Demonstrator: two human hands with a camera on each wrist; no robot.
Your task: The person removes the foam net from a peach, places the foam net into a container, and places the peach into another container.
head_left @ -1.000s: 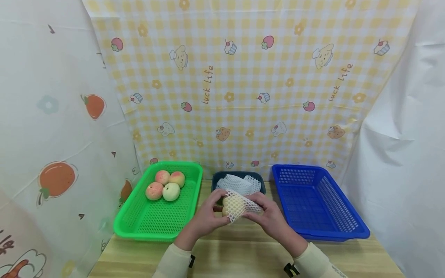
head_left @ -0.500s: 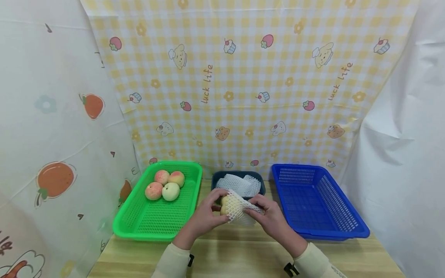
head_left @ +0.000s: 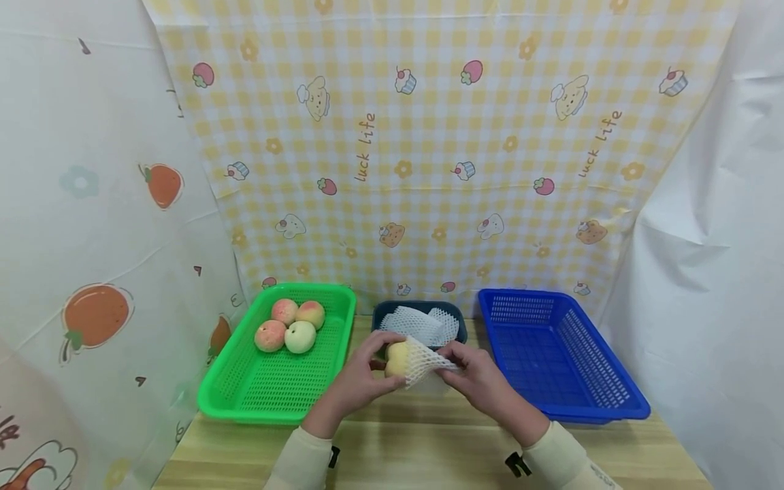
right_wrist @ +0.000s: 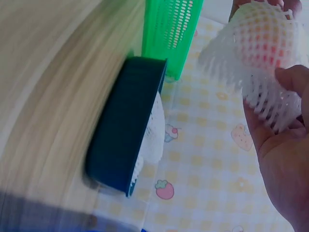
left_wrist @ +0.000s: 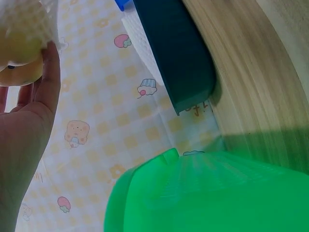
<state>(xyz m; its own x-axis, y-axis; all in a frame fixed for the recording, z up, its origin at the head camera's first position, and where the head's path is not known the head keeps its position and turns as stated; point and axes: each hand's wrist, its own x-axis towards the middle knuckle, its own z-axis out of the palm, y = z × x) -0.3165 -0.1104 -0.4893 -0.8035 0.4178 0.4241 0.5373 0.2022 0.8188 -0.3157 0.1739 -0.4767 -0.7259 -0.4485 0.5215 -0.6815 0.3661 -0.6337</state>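
Note:
In the head view a pale yellow peach (head_left: 397, 359) sits partly inside a white foam net sleeve (head_left: 422, 362), in front of the dark tray. My left hand (head_left: 361, 378) grips the peach from the left, thumb below and fingers above. The net's loose right end is pinched by my right hand (head_left: 478, 378). Seen from the right wrist, the foam net (right_wrist: 268, 53) covers a red blush on the fruit, and its mesh flares out to the left. The left wrist view shows the peach's bare end (left_wrist: 21, 72) outside the net, against the fingers.
At left a green basket (head_left: 275, 388) holds several peaches (head_left: 300, 337). A dark teal tray (head_left: 463, 333) with more white foam nets (head_left: 416, 325) stands behind my hands. The blue basket (head_left: 533, 367) is at right, on the wooden table (head_left: 422, 449).
The net has slid rightward over the peach, so more of its left side is bare. My right hand keeps pinching the net's end, now drawn narrower; the left hand stays around the fruit.

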